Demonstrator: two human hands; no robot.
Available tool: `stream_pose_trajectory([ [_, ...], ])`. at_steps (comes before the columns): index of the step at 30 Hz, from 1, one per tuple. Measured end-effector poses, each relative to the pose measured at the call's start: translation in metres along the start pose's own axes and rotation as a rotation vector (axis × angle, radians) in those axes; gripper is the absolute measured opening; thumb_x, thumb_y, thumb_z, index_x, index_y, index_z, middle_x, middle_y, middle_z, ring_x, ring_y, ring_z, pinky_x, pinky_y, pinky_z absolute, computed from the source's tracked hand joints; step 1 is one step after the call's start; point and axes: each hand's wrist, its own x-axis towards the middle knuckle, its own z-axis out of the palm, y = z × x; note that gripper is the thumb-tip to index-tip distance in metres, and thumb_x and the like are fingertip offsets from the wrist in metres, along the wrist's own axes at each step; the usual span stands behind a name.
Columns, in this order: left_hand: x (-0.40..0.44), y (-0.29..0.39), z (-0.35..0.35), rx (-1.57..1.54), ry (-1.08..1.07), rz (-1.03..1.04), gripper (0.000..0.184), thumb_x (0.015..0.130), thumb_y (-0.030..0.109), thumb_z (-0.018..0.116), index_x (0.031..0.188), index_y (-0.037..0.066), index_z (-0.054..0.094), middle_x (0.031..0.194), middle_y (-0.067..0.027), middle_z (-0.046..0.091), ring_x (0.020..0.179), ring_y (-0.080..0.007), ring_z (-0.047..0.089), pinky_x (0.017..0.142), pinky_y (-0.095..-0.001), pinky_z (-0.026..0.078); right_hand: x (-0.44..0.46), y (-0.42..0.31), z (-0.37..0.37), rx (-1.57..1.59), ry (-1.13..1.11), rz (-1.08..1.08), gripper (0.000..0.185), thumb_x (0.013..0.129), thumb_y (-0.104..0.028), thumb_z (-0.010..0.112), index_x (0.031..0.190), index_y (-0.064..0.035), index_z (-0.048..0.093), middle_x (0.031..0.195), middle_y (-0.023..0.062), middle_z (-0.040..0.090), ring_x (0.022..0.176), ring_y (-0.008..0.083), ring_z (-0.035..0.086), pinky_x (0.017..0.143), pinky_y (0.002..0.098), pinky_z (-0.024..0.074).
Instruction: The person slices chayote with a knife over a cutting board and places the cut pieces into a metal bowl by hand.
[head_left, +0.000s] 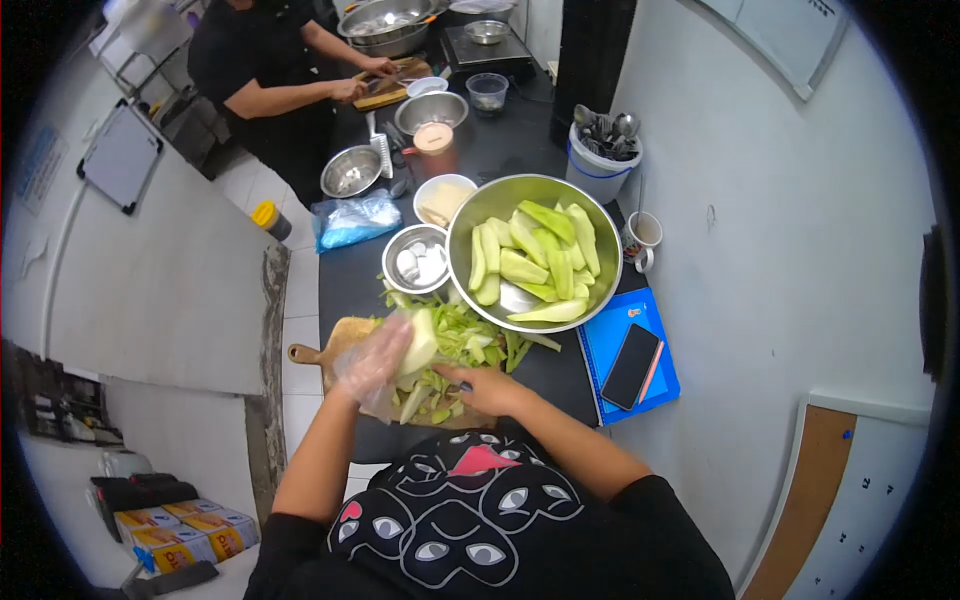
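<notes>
My left hand (380,355), in a clear plastic glove, is wrapped round a peeled, pale green vegetable (420,340). Just right of it, my bare right hand (490,391) is low over the peelings with its fingers curled; a small dark thing shows at the fingers, too small to name. Green peelings (460,335) cover most of the wooden cutting board (345,335), whose handle points left. Beyond my hands, a large steel bowl (460,240) holds several long peeled pieces (525,267) of pale green vegetable.
A small steel bowl (390,262) with white pieces, a white bowl (465,187), and a blue plastic bag (360,222) stand left of the large bowl. On the right are a phone (631,367) on a blue notebook (597,335) and a mug (648,230). A co-worker (255,60) cuts at the far end.
</notes>
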Motion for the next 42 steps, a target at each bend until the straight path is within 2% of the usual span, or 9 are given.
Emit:
stream_pose_trajectory([
  [4,0.086,0.074,-0.008,-0.045,-0.195,-0.295,0.062,0.095,0.048,0.036,0.131,-0.002,0.043,0.135,-0.0239,0.043,0.128,-0.0349,0.039,0.108,-0.036,0.028,-0.001,0.003,-0.007,0.069,-0.104,0.097,0.067,0.084,-0.01,0.048,0.141,-0.0391,0.03,0.115,0.0254,0.058,0.099,0.0348,0.061,0.088,0.0382,0.0461],
  [10,0.185,0.078,0.039,0.103,-0.089,-0.193,0.051,0.092,0.038,0.049,0.123,-0.003,0.05,0.121,-0.028,0.053,0.117,-0.0385,0.049,0.099,-0.0414,0.038,-0.001,0.039,-0.006,0.205,0.05,0.046,0.053,0.09,-0.022,0.045,0.142,-0.0197,0.034,0.106,0.0258,0.061,0.091,0.0369,0.062,0.083,0.0387,0.0474],
  [14,0.204,0.052,0.093,0.35,-0.09,0.523,0.038,0.081,0.021,0.059,0.114,0.003,0.054,0.116,-0.0204,0.055,0.11,-0.0333,0.051,0.099,-0.0377,0.038,0.003,0.049,-0.016,0.255,-0.029,0.114,0.055,0.093,-0.034,0.045,0.139,-0.0052,0.036,0.109,0.0261,0.06,0.094,0.0377,0.061,0.085,0.0385,0.0468],
  [18,0.219,0.086,0.123,0.748,-0.266,0.32,0.041,0.079,0.028,0.064,0.116,0.011,0.057,0.113,-0.015,0.056,0.114,-0.0306,0.049,0.098,-0.0405,0.038,0.005,0.058,-0.017,0.367,0.024,0.039,0.049,0.091,-0.041,0.049,0.114,0.0025,0.054,0.107,0.0279,0.059,0.1,0.0427,0.057,0.088,0.0445,0.0445],
  [27,0.2,0.112,0.161,0.845,-0.68,0.572,0.031,0.083,0.014,0.055,0.112,0.004,0.055,0.1,-0.0133,0.063,0.092,-0.0301,0.061,0.08,-0.0377,0.047,0.015,0.066,-0.012,0.34,-0.127,0.022,0.056,0.092,-0.04,0.048,0.134,-0.0019,0.04,0.113,0.0269,0.058,0.099,0.0404,0.058,0.088,0.0422,0.0446],
  [34,0.226,0.133,0.177,0.392,-0.933,0.091,0.044,0.086,0.026,0.053,0.121,0.0,0.048,0.115,-0.0199,0.06,0.108,-0.0321,0.058,0.091,-0.0389,0.043,0.011,0.061,-0.012,0.413,-0.164,0.046,0.06,0.089,-0.038,0.052,0.133,0.0007,0.04,0.122,0.0251,0.054,0.11,0.0392,0.054,0.096,0.042,0.0405],
  [37,0.209,0.089,0.188,0.103,-0.709,0.26,0.049,0.089,0.031,0.05,0.129,0.004,0.043,0.131,-0.0199,0.049,0.122,-0.033,0.047,0.095,-0.039,0.04,0.011,0.066,-0.004,0.396,-0.111,0.031,0.059,0.089,-0.038,0.052,0.133,0.001,0.04,0.122,0.0259,0.054,0.11,0.0393,0.054,0.096,0.0419,0.0408],
  [40,0.214,0.058,0.202,-0.025,-0.587,0.562,0.062,0.094,0.043,0.045,0.144,0.011,0.026,0.12,-0.0139,0.058,0.104,-0.0317,0.058,0.088,-0.0389,0.045,0.012,0.066,-0.004,0.388,-0.1,0.032,0.059,0.09,-0.038,0.052,0.133,0.0005,0.041,0.121,0.0266,0.054,0.11,0.0394,0.054,0.095,0.0408,0.0413],
  [42,0.212,0.072,0.185,-0.563,-0.927,-0.119,0.06,0.095,0.04,0.044,0.143,0.008,0.028,0.111,-0.0123,0.059,0.097,-0.0255,0.059,0.08,-0.0354,0.047,0.011,0.062,-0.009,0.381,-0.131,0.042,0.059,0.091,-0.039,0.05,0.135,-0.0005,0.04,0.123,0.0269,0.053,0.112,0.0392,0.053,0.095,0.039,0.0413],
])
